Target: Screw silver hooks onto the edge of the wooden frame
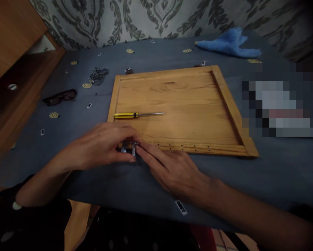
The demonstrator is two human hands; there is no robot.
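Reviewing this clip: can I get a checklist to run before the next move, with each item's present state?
1. Metal fitting steadied: ok, left hand grips it, right hand fingertips touch it.
2. Screwdriver in hand: not ok, it lies on the wooden panel.
3. Screwdriver within reach: looks ok, just beyond the left hand.
4. Holes along the near edge uncovered: ok, several show.
5. Fitting aligned with holes: cannot tell, hands hide it.

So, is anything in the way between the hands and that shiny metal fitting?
Nothing visible is. The left hand curves around the metal fitting at the near edge of the wooden panel, and the right hand reaches its side. The yellow-and-black screwdriver lies on the panel beyond the hands, not between.
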